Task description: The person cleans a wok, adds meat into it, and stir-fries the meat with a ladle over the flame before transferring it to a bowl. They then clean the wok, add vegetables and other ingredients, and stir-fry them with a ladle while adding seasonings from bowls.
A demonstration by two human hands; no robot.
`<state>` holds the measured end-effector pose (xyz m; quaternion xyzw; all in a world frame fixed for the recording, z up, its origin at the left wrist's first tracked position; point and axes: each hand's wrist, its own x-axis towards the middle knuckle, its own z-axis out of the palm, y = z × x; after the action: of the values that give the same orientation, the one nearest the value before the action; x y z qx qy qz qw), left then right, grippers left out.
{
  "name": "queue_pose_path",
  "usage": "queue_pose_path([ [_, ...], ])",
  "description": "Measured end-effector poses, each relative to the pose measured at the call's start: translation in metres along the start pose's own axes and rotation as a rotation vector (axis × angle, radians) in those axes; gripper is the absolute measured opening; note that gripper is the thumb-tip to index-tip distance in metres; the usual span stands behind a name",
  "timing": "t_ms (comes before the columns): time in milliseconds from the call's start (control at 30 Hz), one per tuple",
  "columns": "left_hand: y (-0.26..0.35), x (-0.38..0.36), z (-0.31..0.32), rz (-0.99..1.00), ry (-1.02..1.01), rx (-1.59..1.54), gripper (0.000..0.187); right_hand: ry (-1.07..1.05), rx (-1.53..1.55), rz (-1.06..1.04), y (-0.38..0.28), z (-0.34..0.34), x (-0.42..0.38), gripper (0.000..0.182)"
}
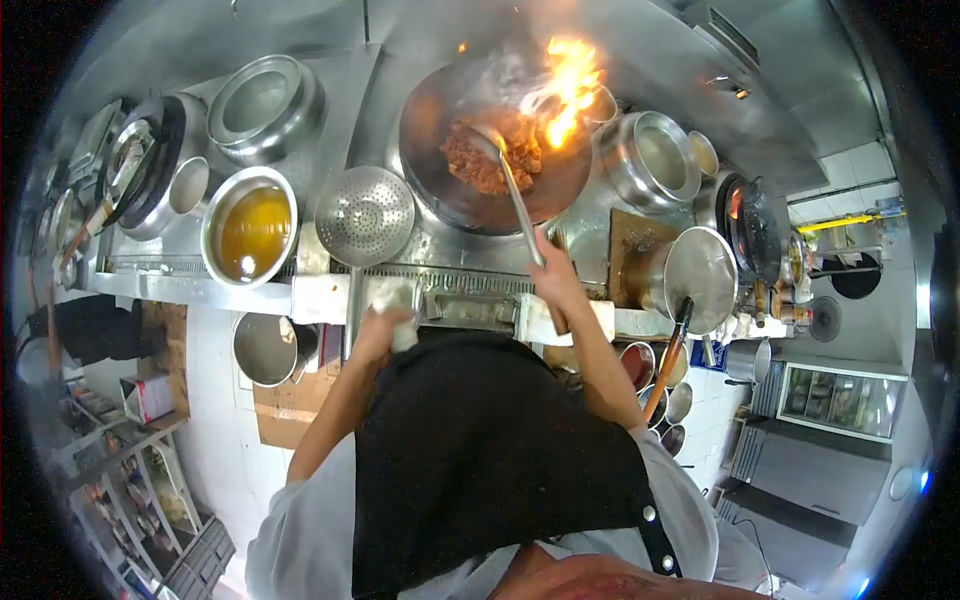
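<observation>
My right hand (pixel 558 275) is closed around the handle of a metal ladle (pixel 518 205). The ladle's bowl rests in reddish-brown food (pixel 485 160) inside a large dark wok (pixel 425 125). Tall flames (pixel 570 95) rise at the wok's right side, with smoke behind. My left hand (pixel 380 332) is closed on a white cloth (pixel 404 328) at the counter's front edge, close to the wok. Beside it, a perforated metal skimmer (pixel 365 216) lies on the stove, its handle pointing down towards this hand.
A pot of yellow-brown oil (pixel 256 230) stands left of the skimmer. A large metal pot (pixel 262 105) is behind it. At the right are another pot (pixel 655 160), a round strainer (pixel 700 280) and a second burner with fire (pixel 737 205). Several containers stand below the counter's right part.
</observation>
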<state>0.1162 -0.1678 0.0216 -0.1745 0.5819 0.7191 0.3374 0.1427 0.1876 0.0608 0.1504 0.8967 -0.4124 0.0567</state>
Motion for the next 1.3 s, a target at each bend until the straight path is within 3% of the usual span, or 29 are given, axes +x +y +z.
queue_pose_path([
  [100,-0.015,-0.047,-0.033,-0.015,0.036,0.073,0.031,-0.016,0.023,0.086,-0.044,-0.022,-0.003,0.073],
  [133,-0.022,-0.055,-0.041,-0.042,0.043,0.075,0.031,0.143,0.055,-0.134,-0.013,-0.008,-0.005,0.072],
  [233,-0.03,-0.057,-0.051,0.116,0.19,0.071,0.029,0.198,-0.164,-0.18,-0.003,0.003,0.011,0.073],
  [267,-0.027,-0.054,-0.052,0.132,0.172,0.029,0.035,0.066,-0.197,-0.009,-0.008,-0.003,0.027,0.074],
  [300,-0.024,-0.054,-0.055,0.143,0.153,-0.009,0.042,0.053,-0.194,-0.002,-0.011,-0.008,0.027,0.074],
  [400,-0.002,-0.059,-0.052,0.177,0.173,0.172,0.038,0.171,-0.175,-0.105,-0.024,-0.016,0.025,0.072],
  [500,-0.007,-0.044,-0.056,0.226,0.189,0.332,0.036,0.116,-0.024,-0.042,-0.026,-0.002,0.027,0.072],
  [533,-0.006,-0.04,-0.054,0.241,0.2,0.265,0.035,0.092,-0.215,-0.051,-0.006,0.003,0.049,0.072],
  [633,0.019,-0.046,-0.045,0.187,0.107,0.211,0.036,0.155,-0.153,-0.007,-0.042,-0.023,0.022,0.071],
  [667,0.019,-0.044,-0.047,0.198,0.086,0.228,0.034,0.101,-0.112,0.14,-0.073,-0.036,-0.009,0.07],
  [700,0.016,-0.043,-0.05,0.208,0.068,0.238,0.033,0.102,-0.125,0.153,-0.05,-0.03,-0.031,0.07],
  [767,0.003,-0.031,-0.055,0.216,0.065,0.169,0.033,0.345,-0.222,-0.29,0.009,-0.017,-0.048,0.071],
  [833,0.003,-0.029,-0.055,0.284,0.055,0.346,0.035,0.294,-0.227,-0.16,-0.007,-0.017,-0.051,0.071],
  [900,0.002,-0.03,-0.05,0.266,0.055,0.332,0.037,0.087,-0.21,0.283,-0.055,-0.037,-0.039,0.072],
  [933,0.004,-0.027,-0.049,0.252,0.069,0.314,0.04,0.193,-0.172,0.127,-0.04,-0.035,-0.038,0.071],
  [1033,0.0,-0.013,-0.06,0.264,0.054,0.44,0.043,0.348,-0.189,-0.034,-0.025,-0.026,-0.056,0.07],
  [1067,0.006,-0.014,-0.057,0.266,0.052,0.437,0.043,0.35,-0.192,-0.035,-0.017,-0.026,-0.05,0.07],
  [1133,0.017,-0.02,-0.057,0.297,0.058,0.524,0.04,0.18,-0.274,0.203,-0.014,-0.026,-0.038,0.07],
  [1233,0.004,-0.009,-0.067,0.364,0.094,0.413,0.041,0.222,-0.296,0.179,-0.034,-0.03,-0.044,0.072],
  [1300,0.003,-0.011,-0.074,0.29,0.078,0.336,0.039,0.273,-0.266,0.087,-0.017,-0.022,-0.048,0.072],
])
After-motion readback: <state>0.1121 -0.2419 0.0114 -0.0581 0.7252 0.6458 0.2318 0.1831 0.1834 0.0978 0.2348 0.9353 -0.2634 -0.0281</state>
